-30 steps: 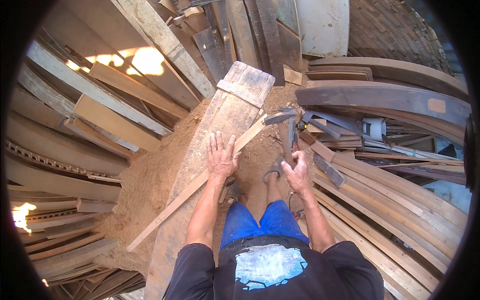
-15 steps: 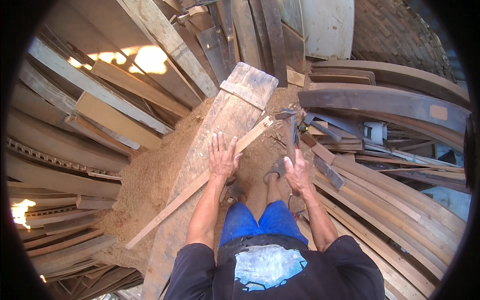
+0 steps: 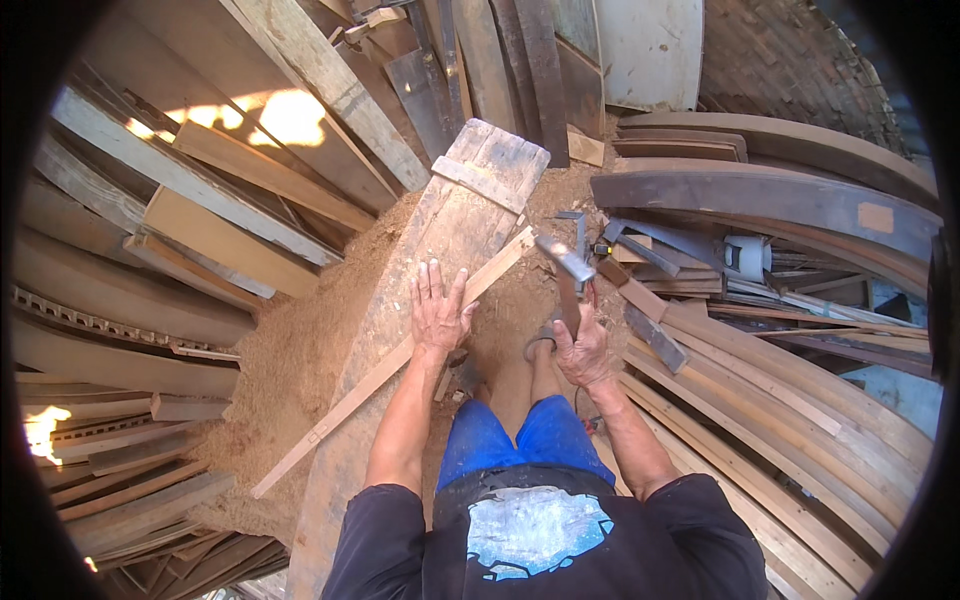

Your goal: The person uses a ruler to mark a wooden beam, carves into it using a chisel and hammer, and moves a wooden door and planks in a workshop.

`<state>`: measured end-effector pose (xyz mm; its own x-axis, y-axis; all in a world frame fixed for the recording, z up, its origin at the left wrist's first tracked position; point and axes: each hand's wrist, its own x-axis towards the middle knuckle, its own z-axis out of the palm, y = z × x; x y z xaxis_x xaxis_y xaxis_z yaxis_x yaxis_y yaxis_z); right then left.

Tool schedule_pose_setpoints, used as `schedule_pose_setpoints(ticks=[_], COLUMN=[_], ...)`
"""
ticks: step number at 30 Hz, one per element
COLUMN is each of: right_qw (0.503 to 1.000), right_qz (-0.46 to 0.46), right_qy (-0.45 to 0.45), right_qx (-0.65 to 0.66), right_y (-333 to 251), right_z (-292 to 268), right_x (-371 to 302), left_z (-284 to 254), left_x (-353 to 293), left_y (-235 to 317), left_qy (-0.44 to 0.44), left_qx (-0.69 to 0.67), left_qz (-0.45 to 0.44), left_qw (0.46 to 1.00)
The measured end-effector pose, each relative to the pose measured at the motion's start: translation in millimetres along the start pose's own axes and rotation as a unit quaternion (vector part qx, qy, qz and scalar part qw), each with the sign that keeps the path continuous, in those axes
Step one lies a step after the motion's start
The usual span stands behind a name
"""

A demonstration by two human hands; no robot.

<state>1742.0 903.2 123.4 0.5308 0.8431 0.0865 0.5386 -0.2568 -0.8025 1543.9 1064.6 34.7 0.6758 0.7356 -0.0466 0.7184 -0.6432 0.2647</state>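
Plainly, the two hands are doing different work: the left hand [image 3: 438, 310] lies flat and palm down across a long, pale wooden strip [image 3: 350, 413], its fingers stretched out and clenched on nothing, while the right hand [image 3: 585, 350] has its fingers wrapped around the handle of a hammer [image 3: 569, 302]. The strip runs slantwise over a worn plank counter [image 3: 455, 225], its near end jutting past the left edge above the sawdust [image 3: 290, 370] and its far end reaching beyond the right edge. Near that far end is the hammer's head, blurred, so whether it touches the wood I cannot tell. Being slim and straight, the strip looks stiff and fairly light, likely to rock or skid if struck on an overhanging end; a broad palm near the middle, where the counter backs it, seems the sound place to hold it. Its dry sawn faces should give decent grip, though dust could make them slide, and the thin ends might split under a hard blow. The hammer is probably head-heavy, best held well down the handle with a firm wrist. More boards [image 3: 780, 390] are stacked to the right, well apart from the strip.
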Motion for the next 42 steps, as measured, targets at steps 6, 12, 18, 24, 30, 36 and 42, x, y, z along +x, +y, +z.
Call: schedule_pose_setpoints(ticks=[6,12,18,24,30,36,42], right_qw=[0.982,0.995,0.996,0.973,0.999,0.991,0.964], right_qz=[0.115,0.031,0.055,0.139,0.034,0.092,0.163], right_qy=[-0.112,-0.06,-0.064,-0.108,0.006,-0.044,-0.122], right_qx=[-0.102,-0.067,-0.003,-0.146,-0.023,-0.081,-0.17], right_y=[22,24,1,54,51,63,73], right_z=[3,2,-1,15,12,12,17], right_x=[10,-1,3,-13,-16,3,-3], left_z=[-4,-1,-2,-1,-1,-2,-3], left_x=[7,4,-1,5,2,12,8], left_y=[1,-1,-1,1,-2,-3,1], left_qy=[-0.018,-0.012,-0.018,-0.005,-0.009,-0.004,-0.012], left_qx=[0.001,-0.006,-0.002,-0.003,-0.004,-0.002,-0.001], left_qz=[-0.004,0.003,0.0,0.009,0.004,0.003,0.005], left_qw=[1.0,1.0,1.0,1.0,1.0,1.0,1.0])
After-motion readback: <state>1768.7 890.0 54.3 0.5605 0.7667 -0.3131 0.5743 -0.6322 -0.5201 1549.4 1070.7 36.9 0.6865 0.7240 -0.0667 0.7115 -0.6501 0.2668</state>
